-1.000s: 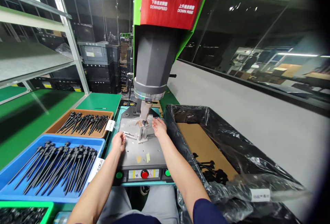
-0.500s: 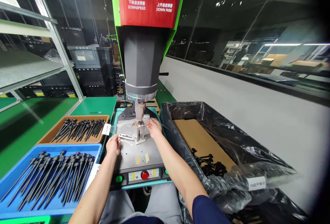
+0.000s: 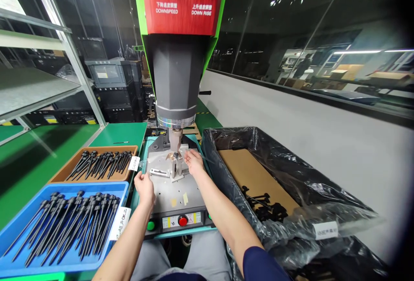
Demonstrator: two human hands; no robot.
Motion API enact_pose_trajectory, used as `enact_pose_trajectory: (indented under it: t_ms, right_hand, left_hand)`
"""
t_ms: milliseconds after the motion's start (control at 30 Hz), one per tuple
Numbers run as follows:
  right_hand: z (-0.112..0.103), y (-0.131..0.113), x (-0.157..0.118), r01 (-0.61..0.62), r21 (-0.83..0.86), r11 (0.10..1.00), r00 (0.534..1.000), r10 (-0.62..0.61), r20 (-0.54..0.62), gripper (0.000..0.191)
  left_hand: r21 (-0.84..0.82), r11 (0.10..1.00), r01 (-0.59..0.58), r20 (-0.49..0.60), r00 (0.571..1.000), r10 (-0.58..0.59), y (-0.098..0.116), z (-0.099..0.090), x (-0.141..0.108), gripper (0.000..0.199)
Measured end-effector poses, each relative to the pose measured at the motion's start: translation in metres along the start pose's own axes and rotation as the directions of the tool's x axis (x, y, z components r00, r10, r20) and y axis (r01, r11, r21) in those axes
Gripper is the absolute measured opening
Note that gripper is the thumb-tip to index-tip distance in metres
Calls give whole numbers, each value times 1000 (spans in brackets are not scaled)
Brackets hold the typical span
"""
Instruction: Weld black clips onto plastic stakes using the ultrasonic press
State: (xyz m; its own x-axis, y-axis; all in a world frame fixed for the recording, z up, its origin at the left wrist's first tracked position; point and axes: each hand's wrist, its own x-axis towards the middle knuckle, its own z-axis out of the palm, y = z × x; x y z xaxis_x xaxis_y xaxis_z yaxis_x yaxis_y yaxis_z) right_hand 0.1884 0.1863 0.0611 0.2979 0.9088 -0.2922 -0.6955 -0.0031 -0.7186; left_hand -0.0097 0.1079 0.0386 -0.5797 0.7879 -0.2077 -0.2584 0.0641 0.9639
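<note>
My left hand [image 3: 144,187] is over the left edge of the metal work plate [image 3: 164,194], its fingers curled; whether it holds anything is too small to tell. Beside the metal fixture [image 3: 175,168], on its right, is my right hand [image 3: 194,162], fingers partly bent near a small dark part [image 3: 176,155] on the fixture top. The press horn [image 3: 175,138] stands directly above that part. I cannot make out what, if anything, the right fingers grip.
Left, a blue tray [image 3: 119,186] and an orange tray [image 3: 87,151] hold several black long-stemmed parts. At the right, a black-lined bin [image 3: 284,164] holds cardboard and black parts. A red button [image 3: 183,220] is on the machine front.
My left hand has moved slightly down and away from the fixture, and its fingers have turned. My right hand stays nearly in place beside the fixture. The view has shifted slightly.
</note>
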Motion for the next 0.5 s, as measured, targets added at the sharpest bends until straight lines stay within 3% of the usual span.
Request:
enact_pose_trajectory:
  t_ms: [67,100,167,233,333,400,500]
  right_hand:
    - [0,0,-1,0,1,1000,1000,0,1,23]
    - [1,-1,-1,0,1,1000,1000,0,1,23]
    - [1,-1,-2,0,0,1000,1000,0,0,23]
    - [2,-2,-3,0,-2,1000,1000,0,2,22]
    - [2,-2,-5,-3,-4,1000,1000,3,7,23]
    - [1,-3,-6,-8,-2,1000,1000,8,5,23]
    - [0,-4,-5,-40,7,999,999,40,-5,17]
  left_hand:
    - [57,972,-228,84,971,223,13,11,-10,28]
    - [91,923,-375,178,918,355,20,18,-14,26]
    - [130,750,-649,434,717,545,32,33,-18,24]
    - [133,570,-811,616,518,593,39,46,-17,30]
    - [142,351,-926,780,323,536,39,56,-10,45]
    - [158,250,-955,843,262,470,35,57,-6,50]
    - [181,201,-963,867,252,429,30,54,-2,53]
